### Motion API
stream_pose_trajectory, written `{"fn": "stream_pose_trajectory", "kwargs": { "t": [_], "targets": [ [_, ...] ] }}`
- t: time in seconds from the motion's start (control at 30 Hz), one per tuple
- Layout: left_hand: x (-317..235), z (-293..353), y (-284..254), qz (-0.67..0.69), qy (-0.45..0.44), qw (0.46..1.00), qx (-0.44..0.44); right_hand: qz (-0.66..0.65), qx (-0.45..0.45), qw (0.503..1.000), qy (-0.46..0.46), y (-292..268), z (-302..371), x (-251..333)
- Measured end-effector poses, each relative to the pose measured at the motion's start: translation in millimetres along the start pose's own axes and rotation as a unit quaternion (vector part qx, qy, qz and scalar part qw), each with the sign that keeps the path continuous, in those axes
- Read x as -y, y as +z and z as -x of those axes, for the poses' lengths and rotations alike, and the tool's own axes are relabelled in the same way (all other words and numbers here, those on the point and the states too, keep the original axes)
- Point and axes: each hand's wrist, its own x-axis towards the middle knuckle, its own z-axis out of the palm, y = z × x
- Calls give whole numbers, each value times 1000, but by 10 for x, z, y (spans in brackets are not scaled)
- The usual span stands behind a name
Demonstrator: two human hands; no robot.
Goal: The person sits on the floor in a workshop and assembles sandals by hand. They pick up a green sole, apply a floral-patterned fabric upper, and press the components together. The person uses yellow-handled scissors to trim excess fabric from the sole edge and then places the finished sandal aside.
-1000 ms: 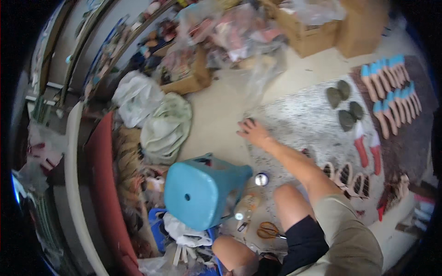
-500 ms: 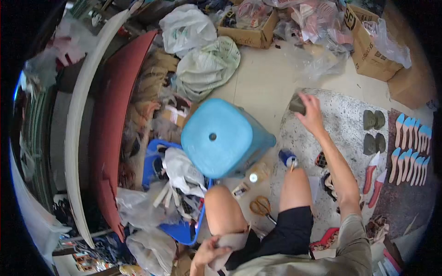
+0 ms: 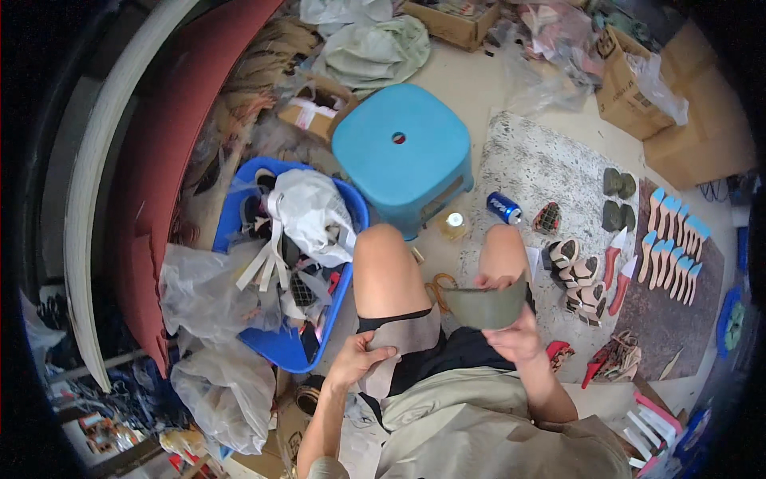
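My left hand [image 3: 361, 361] is closed on a grey-beige flat piece [image 3: 408, 334] that lies over my left thigh, with the thumb pressed on top. In my right hand [image 3: 515, 339] is a curved olive-green sheet piece [image 3: 485, 307], held above my right thigh with the fingers at its edge. Just beyond this piece, the orange-handled scissors [image 3: 439, 289] lie on the floor, partly hidden by it. On the mat to the right are small stacks of dark green pieces [image 3: 618, 215].
A blue stool [image 3: 403, 152] stands ahead. To the left is a blue basket [image 3: 363, 215] holding bags and scraps. A blue can [image 3: 504, 207], strappy sandals [image 3: 576, 275], red pointed pieces [image 3: 613, 267] and rows of blue-tipped insoles [image 3: 670, 247] lie to the right. Cardboard boxes [image 3: 638, 88] stand behind.
My right hand has come back from the far mat to my lap, bringing the olive-green piece. My left hand keeps hold of the grey-beige piece. The view has shifted.
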Motion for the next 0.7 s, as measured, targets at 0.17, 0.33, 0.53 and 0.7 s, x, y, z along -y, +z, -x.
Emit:
{"fn": "stream_pose_trajectory", "kwargs": {
  "t": [0.17, 0.33, 0.53, 0.7],
  "targets": [
    [301, 120, -329, -114, 22, 990, -78, 75, -7, 997, 15, 32, -20, -294],
    [424, 159, -400, -54, -10, 998, -32, 242, 103, 961, 82, 209, -49, -300],
    [516, 54, -417, -7, 15, 1000, 23, 294, 153, 935, 129, 363, 69, -748],
    [502, 142, -475, -56, -4, 998, 21, 390, 172, 902, 75, 333, 85, -781]
  ]
}}
